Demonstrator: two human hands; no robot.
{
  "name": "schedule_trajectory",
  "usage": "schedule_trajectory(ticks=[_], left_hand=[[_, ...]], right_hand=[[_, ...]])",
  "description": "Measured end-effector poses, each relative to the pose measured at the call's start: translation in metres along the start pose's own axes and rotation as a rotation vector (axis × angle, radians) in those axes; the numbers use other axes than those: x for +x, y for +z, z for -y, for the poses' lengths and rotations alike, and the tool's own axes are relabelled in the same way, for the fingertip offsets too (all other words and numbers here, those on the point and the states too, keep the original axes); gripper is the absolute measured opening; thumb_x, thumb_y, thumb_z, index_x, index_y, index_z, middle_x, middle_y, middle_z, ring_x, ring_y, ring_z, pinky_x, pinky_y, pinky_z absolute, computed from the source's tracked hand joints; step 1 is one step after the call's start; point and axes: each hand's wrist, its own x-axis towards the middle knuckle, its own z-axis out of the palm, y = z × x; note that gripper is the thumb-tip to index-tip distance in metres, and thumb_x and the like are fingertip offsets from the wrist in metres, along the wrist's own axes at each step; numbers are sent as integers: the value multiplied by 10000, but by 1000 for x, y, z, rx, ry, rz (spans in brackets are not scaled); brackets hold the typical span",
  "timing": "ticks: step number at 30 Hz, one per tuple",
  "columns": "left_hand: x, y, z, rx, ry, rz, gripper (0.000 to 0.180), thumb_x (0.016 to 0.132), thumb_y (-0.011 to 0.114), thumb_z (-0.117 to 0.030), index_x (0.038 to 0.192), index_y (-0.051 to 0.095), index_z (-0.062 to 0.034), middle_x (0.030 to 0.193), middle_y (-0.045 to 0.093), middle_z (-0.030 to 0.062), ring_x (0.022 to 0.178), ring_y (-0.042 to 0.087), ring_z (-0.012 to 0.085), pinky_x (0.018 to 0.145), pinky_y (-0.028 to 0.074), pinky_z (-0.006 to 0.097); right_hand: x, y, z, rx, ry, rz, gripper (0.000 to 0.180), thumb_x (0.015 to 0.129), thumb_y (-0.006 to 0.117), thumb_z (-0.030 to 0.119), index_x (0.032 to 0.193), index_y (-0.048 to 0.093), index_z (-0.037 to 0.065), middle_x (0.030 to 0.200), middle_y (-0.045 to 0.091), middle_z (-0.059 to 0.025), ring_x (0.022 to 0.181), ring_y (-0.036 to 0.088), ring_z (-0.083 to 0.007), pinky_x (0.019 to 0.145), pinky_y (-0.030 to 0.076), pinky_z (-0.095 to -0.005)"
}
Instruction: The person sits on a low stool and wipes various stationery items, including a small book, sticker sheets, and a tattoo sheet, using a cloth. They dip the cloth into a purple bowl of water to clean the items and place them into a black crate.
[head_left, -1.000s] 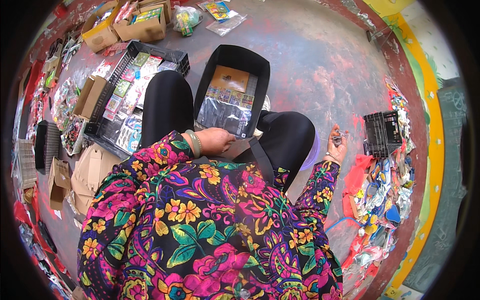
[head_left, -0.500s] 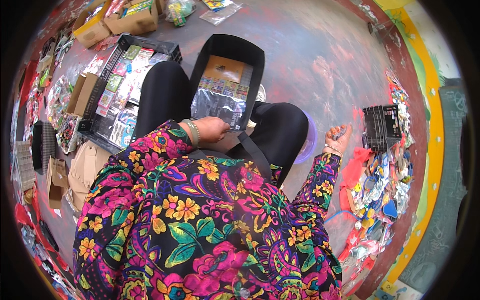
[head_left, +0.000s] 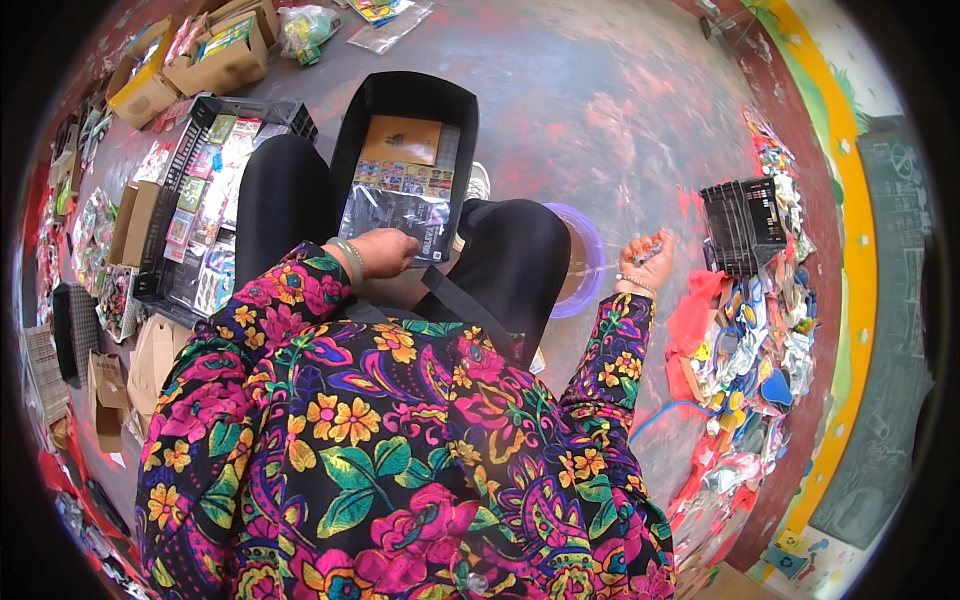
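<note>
Left hand (head_left: 385, 252): fingers curled down onto the near edge of a clear plastic-wrapped packet (head_left: 400, 215), pinching it; whether the thumb is under the edge cannot be told. The packet lies flat, partly inside the black tray (head_left: 345, 150) between the knees, overlapping a sheet of small coloured cards (head_left: 410, 178) and a brown envelope (head_left: 402, 140).

Judgement: thin, light, floppy; the glossy film looks slippery, so best pinched at an edge or corner, with support underneath to stop sagging. Not fragile, but it could crease.

Right hand (head_left: 645, 258): raised at the right side, fingers loosely closed on a small item, too small to identify. Beyond it, a black crate (head_left: 742, 225) and a heap of mixed packets (head_left: 750, 350) on the floor.
</note>
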Motion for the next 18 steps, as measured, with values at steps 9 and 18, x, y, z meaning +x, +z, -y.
schedule_trajectory(ticks=[9,18], left_hand=[[23,5,11,20,-53,-36,254,794,489,-163,986,611,-51,931,614,209,914,577,354,811,456,401],[13,-8,-4,50,72,-108,273,801,508,-152,1022,601,-21,886,622,210,837,589,369,768,470,406]], right_hand=[[15,-50,6,68,73,170,259,845,563,298,994,536,88,808,552,-77,709,537,-222,582,441,-354],[42,-157,18,-215,80,88,247,872,542,227,1110,531,161,1010,570,-51,956,542,-222,766,457,-494]])
